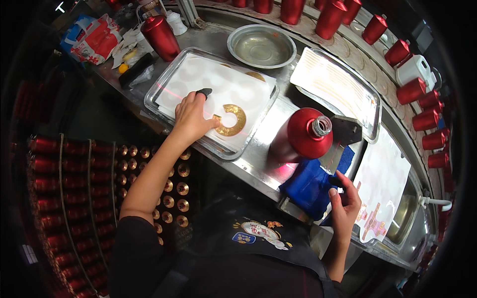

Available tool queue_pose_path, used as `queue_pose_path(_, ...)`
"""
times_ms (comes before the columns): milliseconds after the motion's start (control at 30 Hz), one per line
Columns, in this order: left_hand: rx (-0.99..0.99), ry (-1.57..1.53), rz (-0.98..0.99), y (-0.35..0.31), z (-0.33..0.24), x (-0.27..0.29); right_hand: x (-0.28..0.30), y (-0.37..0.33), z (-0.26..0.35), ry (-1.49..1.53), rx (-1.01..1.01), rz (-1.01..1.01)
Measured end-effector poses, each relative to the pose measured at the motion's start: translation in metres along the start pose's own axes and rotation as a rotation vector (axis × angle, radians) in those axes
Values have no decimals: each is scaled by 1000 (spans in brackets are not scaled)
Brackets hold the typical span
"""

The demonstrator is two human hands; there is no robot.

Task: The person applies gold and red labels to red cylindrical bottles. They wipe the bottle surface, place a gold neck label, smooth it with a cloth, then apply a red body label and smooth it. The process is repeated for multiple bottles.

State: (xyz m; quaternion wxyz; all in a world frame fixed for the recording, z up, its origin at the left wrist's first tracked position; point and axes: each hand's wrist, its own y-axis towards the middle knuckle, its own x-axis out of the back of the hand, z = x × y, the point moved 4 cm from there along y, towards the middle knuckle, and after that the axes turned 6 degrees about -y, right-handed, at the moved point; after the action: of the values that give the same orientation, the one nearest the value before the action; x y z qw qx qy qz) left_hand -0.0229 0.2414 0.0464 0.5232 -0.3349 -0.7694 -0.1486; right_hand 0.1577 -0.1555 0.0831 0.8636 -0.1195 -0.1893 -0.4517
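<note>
My left hand (pixel 191 119) rests on a stack of white sheets (pixel 176 77) in a metal tray (pixel 150 97), fingers spread and a black cover on one fingertip. Its thumb touches the end of a gold C-shaped decal (pixel 240 119) on the top sheet. A glossy red bottle (pixel 300 134) with a bare threaded neck leans on a metal stand (pixel 346 130), right of the tray. Just right of a folded blue cloth (pixel 308 186), my right hand (pixel 345 203) hovers with thumb and forefinger apart, holding nothing visible. A black cover sits on that forefinger too.
A metal basin (pixel 261 47) of liquid stands behind the tray. Another tray (pixel 376 107) holds striped sheets. Patterned sheets (pixel 382 174) lie near the sink (pixel 403 218) at right. Red bottles (pixel 330 20) line the curved conveyor behind; racked bottles (pixel 74 176) fill the lower left.
</note>
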Motion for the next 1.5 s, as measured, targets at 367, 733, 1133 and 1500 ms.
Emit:
queue_pose_path(367,290,109,-168,79,78,40,0,4,-7,-18,-20,-9)
queue_pose_path(733,178,-136,-329,120,140,41,-3,-1,7,-16,-75,12)
queue_pose_path(1133,-40,-87,-464,68,42,67,-61,-27,66,-44,197,259)
queue_pose_path(1500,-149,-1126,48,-75,-91,63,-171,-17,63,913,-448,486)
